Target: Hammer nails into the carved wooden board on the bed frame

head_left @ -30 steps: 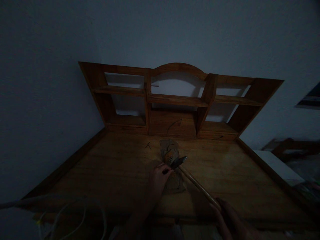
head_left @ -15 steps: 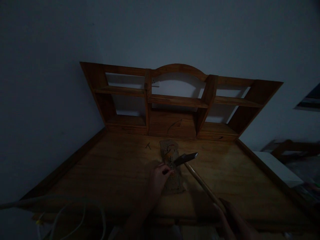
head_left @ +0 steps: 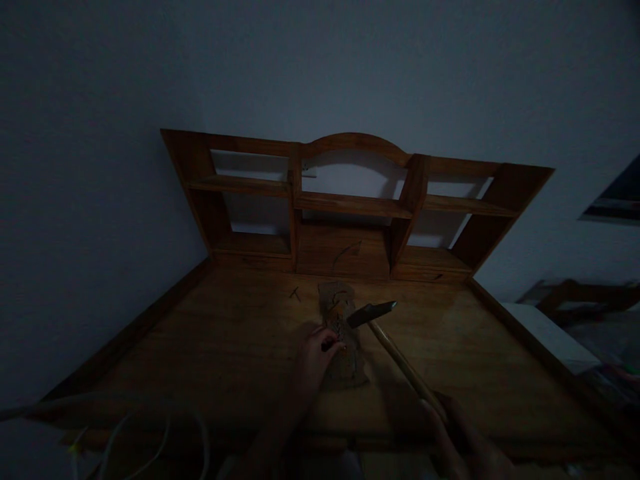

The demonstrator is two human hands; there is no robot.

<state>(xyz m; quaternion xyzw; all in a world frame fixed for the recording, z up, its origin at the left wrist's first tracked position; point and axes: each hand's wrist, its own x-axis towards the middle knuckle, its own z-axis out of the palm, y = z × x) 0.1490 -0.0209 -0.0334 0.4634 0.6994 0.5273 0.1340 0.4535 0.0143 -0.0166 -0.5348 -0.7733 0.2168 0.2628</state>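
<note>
A rough brownish slab (head_left: 350,371) lies lengthwise on the wooden desk (head_left: 225,347), with small dark and orange bits on top that are too dim to tell apart. My left hand (head_left: 320,350) rests at the slab's left side, thumb and forefinger pinched over it; what they hold is too small to make out. My right hand (head_left: 455,427), low at the right, is wrapped round the wooden handle of a hammer (head_left: 400,360). The dark hammer head is just above the slab's right edge, close to my left fingertips.
Two thin nail-like pieces (head_left: 295,293) lie crossed left of the slab. A wooden shelf unit (head_left: 350,203) stands along the back of the desk. Pale cables (head_left: 205,433) loop at the lower left. A white surface (head_left: 545,333) is beyond the right edge.
The hammer head has shifted slightly and its angle has changed a little, still above the slab. My left hand stays pinched in nearly the same place.
</note>
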